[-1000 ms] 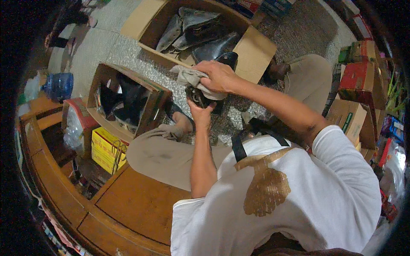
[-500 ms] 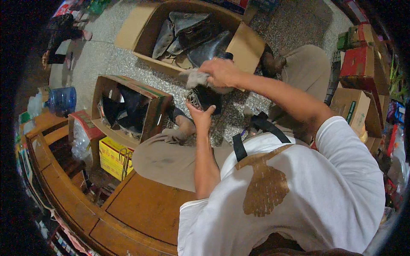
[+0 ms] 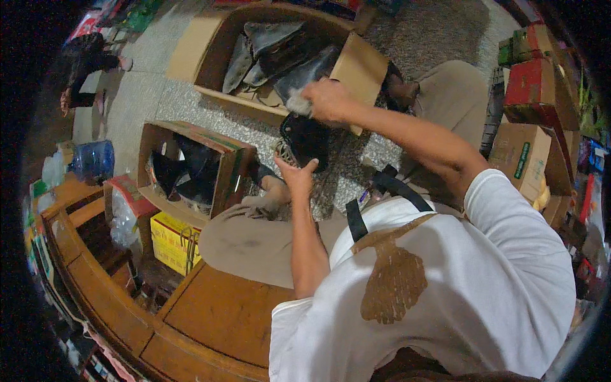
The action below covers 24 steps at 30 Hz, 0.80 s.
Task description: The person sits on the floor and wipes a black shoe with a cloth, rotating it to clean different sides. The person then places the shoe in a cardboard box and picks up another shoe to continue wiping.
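In front of me, my left hand [image 3: 297,174] grips the near end of a black bicycle saddle [image 3: 310,141], where pale coiled metal shows beside the fingers. My right hand [image 3: 331,100] is closed on a crumpled light grey rag [image 3: 298,102] at the saddle's far end. Just beyond is an open cardboard box [image 3: 245,104] holding several worn dark saddles [image 3: 275,36]. To the left, a second carton [image 3: 234,167] lies with its opening facing me, with black saddles [image 3: 193,167] inside.
A wooden bench [image 3: 219,305] runs along the lower left, beside a yellow box [image 3: 168,243]. A blue plastic water jug [image 3: 93,160] stands at the left. Stacked cartons [image 3: 532,94] line the right. Another person [image 3: 81,63] is at the upper left.
My right hand has shifted slightly up and the rag has bunched up, uncovering the far end of the saddle. The saddle has tilted, so more of its black surface shows.
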### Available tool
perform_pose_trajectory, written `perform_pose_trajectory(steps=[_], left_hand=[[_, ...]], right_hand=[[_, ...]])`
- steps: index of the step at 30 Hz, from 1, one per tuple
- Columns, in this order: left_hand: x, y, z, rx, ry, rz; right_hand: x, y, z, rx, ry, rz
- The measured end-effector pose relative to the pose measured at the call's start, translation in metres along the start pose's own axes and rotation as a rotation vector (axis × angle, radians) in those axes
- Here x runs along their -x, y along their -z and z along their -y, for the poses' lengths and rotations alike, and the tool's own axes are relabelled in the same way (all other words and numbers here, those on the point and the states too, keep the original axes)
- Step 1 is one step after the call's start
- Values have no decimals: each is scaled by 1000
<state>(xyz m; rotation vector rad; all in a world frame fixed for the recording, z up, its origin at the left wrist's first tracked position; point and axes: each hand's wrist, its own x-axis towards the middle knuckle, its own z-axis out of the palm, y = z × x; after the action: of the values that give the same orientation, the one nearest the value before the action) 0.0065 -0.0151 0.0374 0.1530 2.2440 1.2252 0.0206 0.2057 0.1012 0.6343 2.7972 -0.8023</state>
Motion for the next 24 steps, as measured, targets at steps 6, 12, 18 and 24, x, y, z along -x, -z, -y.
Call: perform_pose_trajectory(steps=[6, 12, 18, 24], left_hand=[[-2, -6, 7, 192, 35, 11], [5, -6, -4, 74, 45, -7], [6, -7, -1, 119, 25, -13], [3, -2, -16, 89, -3, -7]], right_hand=[[14, -19, 7, -100, 161, -122], [-4, 3, -22, 250, 16, -44], [2, -13, -12, -4, 171, -14], [-34, 18, -168, 469, -108, -34]])
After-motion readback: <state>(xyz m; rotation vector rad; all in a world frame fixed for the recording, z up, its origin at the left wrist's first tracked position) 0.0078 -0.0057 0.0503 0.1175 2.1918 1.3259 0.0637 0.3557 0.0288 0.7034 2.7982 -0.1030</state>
